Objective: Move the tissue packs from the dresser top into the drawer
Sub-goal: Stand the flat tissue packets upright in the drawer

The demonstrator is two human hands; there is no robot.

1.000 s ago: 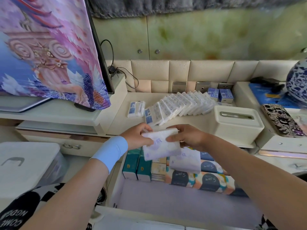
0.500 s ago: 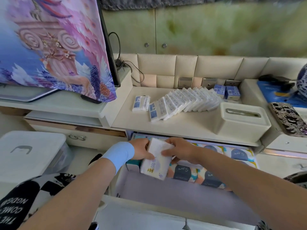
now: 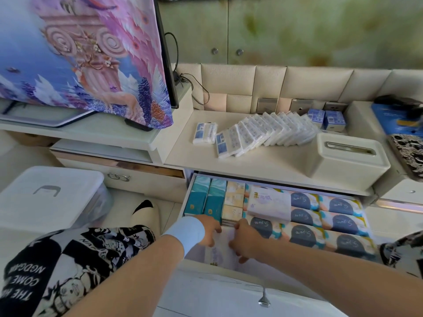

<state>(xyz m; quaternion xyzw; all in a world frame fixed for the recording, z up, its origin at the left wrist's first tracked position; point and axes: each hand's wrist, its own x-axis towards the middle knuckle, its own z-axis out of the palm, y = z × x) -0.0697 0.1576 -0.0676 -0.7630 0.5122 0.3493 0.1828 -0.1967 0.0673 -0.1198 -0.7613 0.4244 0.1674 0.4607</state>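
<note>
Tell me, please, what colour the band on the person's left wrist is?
Light blue. The wristband shows clearly in the head view, just behind the left hand.

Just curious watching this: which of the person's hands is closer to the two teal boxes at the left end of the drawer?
The left hand. It sits just in front of the teal boxes, nearly touching them. The right hand is farther right, beside it, below the yellow boxes.

Both hands [image 3: 225, 236] lowered, fingers curled, close together.
</note>
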